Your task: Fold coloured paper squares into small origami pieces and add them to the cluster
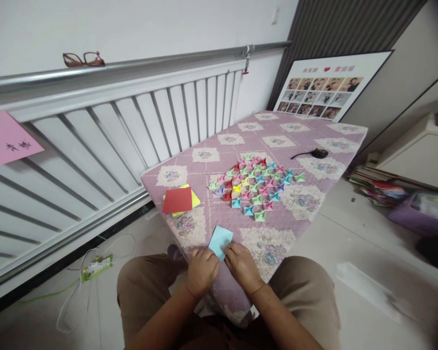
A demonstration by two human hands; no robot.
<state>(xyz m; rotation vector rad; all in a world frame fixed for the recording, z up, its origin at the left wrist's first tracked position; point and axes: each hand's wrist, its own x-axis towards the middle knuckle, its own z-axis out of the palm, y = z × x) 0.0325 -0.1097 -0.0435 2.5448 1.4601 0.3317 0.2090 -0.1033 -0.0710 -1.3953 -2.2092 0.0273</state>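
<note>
A light blue sheet of paper (220, 240), seemingly folded, lies at the near end of the table between my two hands. My left hand (203, 267) is closed at its lower left edge, fingers curled onto the paper. At the lower right edge, my right hand (243, 262) pinches or presses the paper with bent fingers. Up and to the left rests a small stack of coloured paper, with a red sheet (177, 200) on top and a yellow sheet (195, 199) showing beneath. Beyond my hands, several small folded paper pieces (256, 188) in many colours stand in rows.
A purple flowered tablecloth (219, 167) covers the table. A black tape measure or similar object (319, 153) lies at the right. The white radiator (160, 116) borders the left side. On the floor sits a power strip (97, 267) with cables. A photo board (321, 87) leans at the far end.
</note>
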